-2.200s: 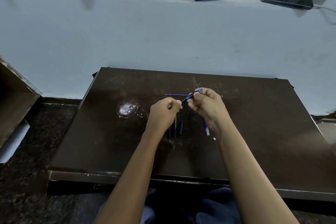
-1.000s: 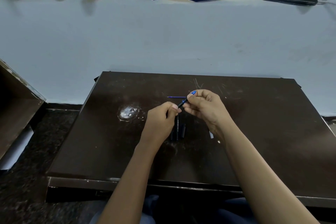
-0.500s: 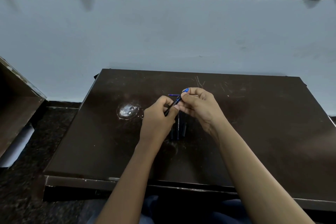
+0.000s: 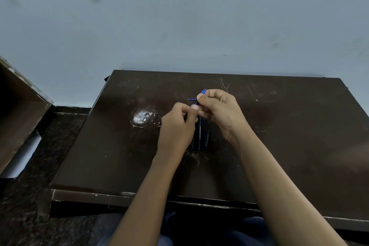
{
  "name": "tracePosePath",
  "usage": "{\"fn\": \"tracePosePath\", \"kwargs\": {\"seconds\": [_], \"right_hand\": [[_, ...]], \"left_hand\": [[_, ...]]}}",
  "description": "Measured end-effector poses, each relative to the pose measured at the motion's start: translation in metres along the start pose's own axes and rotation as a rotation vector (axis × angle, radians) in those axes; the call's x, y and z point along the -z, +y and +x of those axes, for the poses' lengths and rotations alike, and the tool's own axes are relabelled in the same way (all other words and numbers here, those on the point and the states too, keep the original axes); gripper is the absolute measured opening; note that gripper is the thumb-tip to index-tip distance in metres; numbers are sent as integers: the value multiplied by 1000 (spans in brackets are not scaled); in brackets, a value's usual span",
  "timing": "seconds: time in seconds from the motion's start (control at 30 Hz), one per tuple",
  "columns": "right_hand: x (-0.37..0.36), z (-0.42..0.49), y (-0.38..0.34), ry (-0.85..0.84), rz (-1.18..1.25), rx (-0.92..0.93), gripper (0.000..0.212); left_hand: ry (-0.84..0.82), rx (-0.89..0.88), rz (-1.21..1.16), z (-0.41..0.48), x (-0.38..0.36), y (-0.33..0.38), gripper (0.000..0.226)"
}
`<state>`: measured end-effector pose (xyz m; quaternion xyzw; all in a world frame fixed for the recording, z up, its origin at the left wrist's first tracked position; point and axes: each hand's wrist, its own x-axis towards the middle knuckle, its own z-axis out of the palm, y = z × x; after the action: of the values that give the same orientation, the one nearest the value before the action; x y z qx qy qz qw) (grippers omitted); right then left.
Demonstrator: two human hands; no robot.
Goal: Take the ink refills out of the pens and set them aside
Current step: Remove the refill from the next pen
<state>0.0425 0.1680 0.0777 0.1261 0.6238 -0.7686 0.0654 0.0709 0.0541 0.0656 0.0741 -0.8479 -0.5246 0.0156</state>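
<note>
- While the right hand and left hand meet at the centre of the frame over the tabletop, the pen sits between them, blue tip end poking up.
- Right grip: thumb and forefinger pinching that blue tip end.
- Left grip: fingers curled on the pen's dark barrel just below.
- Best done, I judge, by pulling straight along the barrel, never bending the thin refill inside.
- One refill lies on the tabletop just above the hands. Lay the next beside it, clear of the dark pens lying below the hands.
</note>
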Motion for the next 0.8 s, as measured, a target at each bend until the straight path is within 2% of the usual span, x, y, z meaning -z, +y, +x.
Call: {"fn": "tracePosePath", "kwargs": {"seconds": [0.1, 0.37, 0.47, 0.53, 0.6, 0.8], "right_hand": [[0, -1, 0, 0, -26, -1, 10], [-2, 1, -4, -15, -24, 13, 5], [-2, 0, -5, 6, -13, 18, 13], [-1, 0, -6, 17, -15, 14, 16], [-1, -1, -6, 23, -31, 8, 16], [1, -2, -8, 49, -40, 26, 12]], "left_hand": [[-15, 49, -14, 2, -2, 1, 37], [30, -41, -21, 1, 3, 0, 11], [-1, -18, -37, 1, 1, 3, 15], [-17, 7, -33, 1, -2, 4, 29], [-26, 16, -54, 3, -2, 3, 32], [25, -78, -52, -1, 2, 5, 13]]}}
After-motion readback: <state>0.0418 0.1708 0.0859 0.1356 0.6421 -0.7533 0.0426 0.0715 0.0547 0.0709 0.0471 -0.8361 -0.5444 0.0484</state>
